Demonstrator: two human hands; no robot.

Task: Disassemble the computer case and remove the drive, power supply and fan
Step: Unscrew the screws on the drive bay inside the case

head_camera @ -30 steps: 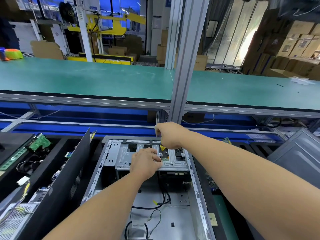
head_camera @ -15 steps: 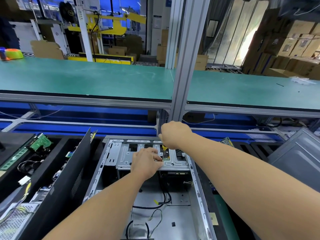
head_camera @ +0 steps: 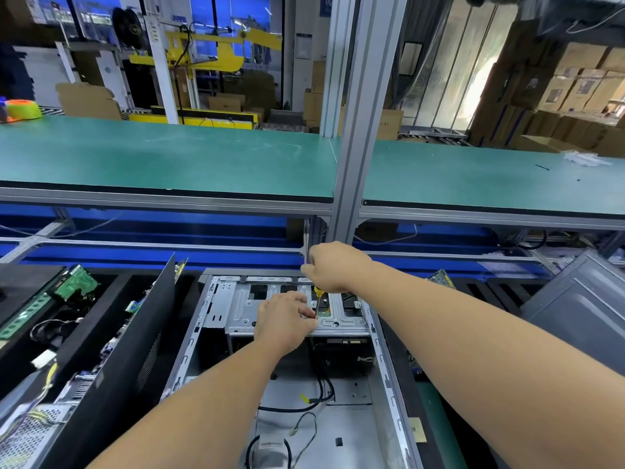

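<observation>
An open grey computer case (head_camera: 389, 374) lies in front of me. Its silver drive cage (head_camera: 341, 316) spans the far end, with a drive partly visible beneath the cage's slots. My right hand (head_camera: 333, 265) grips the yellow handle of a screwdriver (head_camera: 318, 299), held upright with the tip down on the cage. My left hand (head_camera: 284, 319) rests on the cage's front edge, its fingertips pinched at the screwdriver's shaft near the tip. Black cables (head_camera: 321, 394) run across the case floor.
A black side panel (head_camera: 135, 350) leans at the left, over a black bin with circuit boards (head_camera: 72, 286) and a meshed power supply (head_camera: 27, 434). A grey case panel (head_camera: 581, 306) leans at the right. A green-topped shelf (head_camera: 169, 160) and an aluminium post (head_camera: 355, 130) stand ahead.
My right hand has shifted slightly right and up on the screwdriver handle. My left hand stays on the cage by the shaft.
</observation>
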